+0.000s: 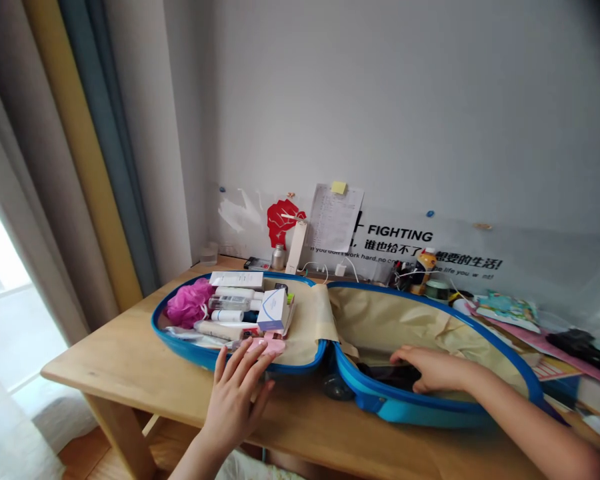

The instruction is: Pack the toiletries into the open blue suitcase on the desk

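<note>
A blue suitcase point(390, 408) lies unfolded on the table, with beige lining in both halves. My left hand point(241, 377) is open, fingers spread, at the front rim of the left half, by a pink item point(273, 346). That half holds a purple bath puff point(189, 303), a white box point(237, 279), a blue-and-white box point(272, 311) and several bottles and tubes, among them a white tube point(227, 316). My right hand point(427, 367) reaches into the right half, thumb and fingers around a dark item point(397, 377) whose kind I cannot make out.
The wooden table point(110, 340) stands against a grey wall. Behind the suitcase are a small metallic bottle point(279, 257), an orange bottle point(423, 270) and a green-lidded jar point(437, 289). A colourful packet point(508, 311) and other clutter crowd the right. Curtains point(75, 147) hang at the left.
</note>
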Available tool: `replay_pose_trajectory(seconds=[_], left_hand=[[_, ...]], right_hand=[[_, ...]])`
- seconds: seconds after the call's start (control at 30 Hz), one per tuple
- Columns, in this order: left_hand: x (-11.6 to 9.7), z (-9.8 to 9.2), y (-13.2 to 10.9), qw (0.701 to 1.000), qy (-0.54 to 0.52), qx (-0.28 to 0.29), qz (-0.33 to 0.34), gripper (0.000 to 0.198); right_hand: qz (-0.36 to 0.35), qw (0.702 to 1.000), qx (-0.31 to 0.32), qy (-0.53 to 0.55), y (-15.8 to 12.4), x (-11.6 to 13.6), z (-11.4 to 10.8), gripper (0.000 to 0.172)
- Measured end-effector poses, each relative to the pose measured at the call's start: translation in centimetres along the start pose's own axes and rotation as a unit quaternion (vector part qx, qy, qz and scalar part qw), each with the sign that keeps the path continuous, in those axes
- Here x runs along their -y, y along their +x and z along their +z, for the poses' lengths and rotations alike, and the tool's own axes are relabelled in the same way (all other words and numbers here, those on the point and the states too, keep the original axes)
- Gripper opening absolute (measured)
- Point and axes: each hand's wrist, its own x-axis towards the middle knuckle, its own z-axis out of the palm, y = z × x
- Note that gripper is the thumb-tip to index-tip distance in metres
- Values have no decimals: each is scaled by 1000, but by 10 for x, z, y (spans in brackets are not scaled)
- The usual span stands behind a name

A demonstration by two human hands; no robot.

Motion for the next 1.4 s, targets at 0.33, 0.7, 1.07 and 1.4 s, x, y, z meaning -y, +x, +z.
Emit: replay_pose_trajectory(seconds=[0.33, 0.7, 1.07, 1.4], left_hand=[[48, -13, -24, 995, 14, -39, -94, 47], [57, -10, -39, 992, 13, -44, -119, 53], [69, -17, -26, 988, 32, -71, -131, 61], [97, -21, 19, 996, 34, 25, -76, 46]], right_hand=[[17, 998, -59, -18, -14, -9, -12, 29], [-138, 970, -144, 139, 7, 124, -61, 53], [-230, 968, -98, 37, 95, 299, 19, 51], [-271, 958, -98, 13, 93, 288, 10, 50]])
